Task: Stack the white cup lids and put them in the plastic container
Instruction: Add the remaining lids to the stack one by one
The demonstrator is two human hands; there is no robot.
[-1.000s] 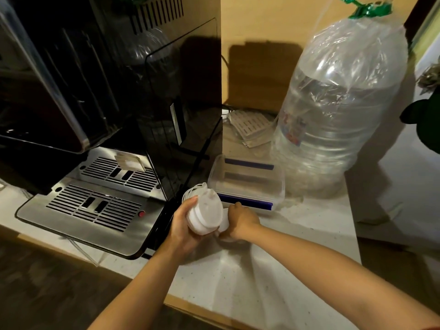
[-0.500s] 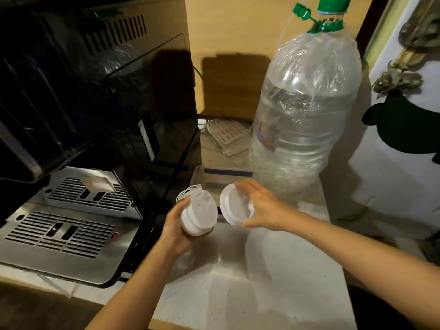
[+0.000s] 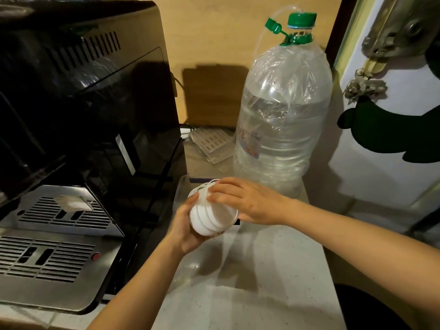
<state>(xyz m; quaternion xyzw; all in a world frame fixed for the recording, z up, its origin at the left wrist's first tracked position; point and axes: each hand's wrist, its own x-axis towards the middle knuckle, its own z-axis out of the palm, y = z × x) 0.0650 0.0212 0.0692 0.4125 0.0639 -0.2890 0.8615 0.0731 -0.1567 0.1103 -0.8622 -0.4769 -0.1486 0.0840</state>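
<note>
A stack of white cup lids (image 3: 209,216) lies on its side in the air above the counter, its open underside turned toward me. My left hand (image 3: 184,228) cups the stack from below and from the left. My right hand (image 3: 245,201) lies over the stack's top and right side, fingers pressing on the lids. The clear plastic container (image 3: 180,189) sits just behind both hands, beside the coffee machine; only its left edge and a strip of blue trim show, the rest is hidden by the hands and lids.
A black coffee machine (image 3: 90,129) with a steel drip tray (image 3: 47,256) fills the left. A big clear water bottle (image 3: 281,129) with a green cap stands behind right. Flat packets (image 3: 212,141) lie at the back. The pale counter (image 3: 250,282) ends at the right by a white wall.
My right hand brought the single lid leftward onto the stack in my left hand and now rests over it. The view tilted upward and closer.
</note>
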